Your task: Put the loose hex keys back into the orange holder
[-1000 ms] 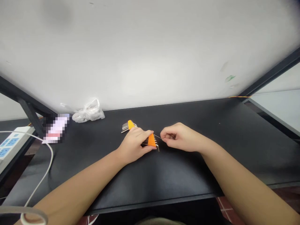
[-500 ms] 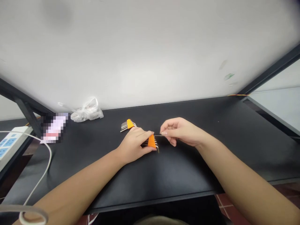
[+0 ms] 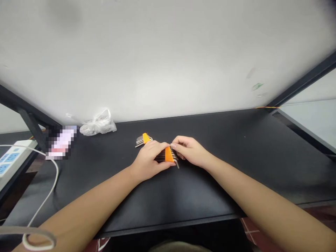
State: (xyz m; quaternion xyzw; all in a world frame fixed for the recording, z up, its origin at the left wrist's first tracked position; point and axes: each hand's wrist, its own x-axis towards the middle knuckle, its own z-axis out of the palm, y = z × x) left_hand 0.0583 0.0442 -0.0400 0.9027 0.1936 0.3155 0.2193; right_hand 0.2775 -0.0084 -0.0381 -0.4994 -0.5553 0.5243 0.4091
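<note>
An orange holder [image 3: 168,155] filled with several metal hex keys lies on the black table [image 3: 236,157]. My left hand [image 3: 148,159] is closed round the holder and pins it down. My right hand [image 3: 189,151] pinches at the holder's right end, fingertips against the thin key ends; what it grips is too small to make out. A second orange holder [image 3: 145,138] with hex keys lies just behind my left hand.
A crumpled clear plastic bag [image 3: 98,124] sits at the back by the white wall. A blurred small item [image 3: 61,143] lies at the left. A white power strip [image 3: 10,159] and white cable [image 3: 49,189] are at the far left edge.
My right hand, which held a thin key a little off to the right, has moved left and now touches the holder's end. My left hand has stayed on the holder.
</note>
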